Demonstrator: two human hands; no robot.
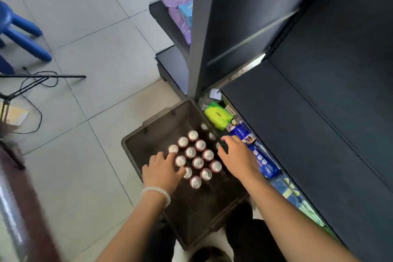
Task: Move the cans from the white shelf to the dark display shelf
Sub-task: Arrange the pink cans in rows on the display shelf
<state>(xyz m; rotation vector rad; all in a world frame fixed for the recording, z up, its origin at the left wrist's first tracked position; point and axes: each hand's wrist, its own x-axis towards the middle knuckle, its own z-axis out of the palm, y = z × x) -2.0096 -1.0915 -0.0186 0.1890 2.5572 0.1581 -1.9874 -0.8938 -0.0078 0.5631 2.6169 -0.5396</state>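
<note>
Silver-topped cans (196,156) with red sides fill a dark grey-brown crate (161,122). At three o'clock stands the near-black shelf (319,123); between them, a lime-green packet (218,115) and blue packs (262,158). At ten o'clock, a blue stool (20,32) on pale grey tiles (89,27).

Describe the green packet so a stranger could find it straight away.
Start at the dark display shelf on the right and drop to its lowest level, by the grey upright post. The green packet lies there, just beyond the far right corner of the dark crate of cans. It is the only lime-green item; the packs beside it are blue.
</note>
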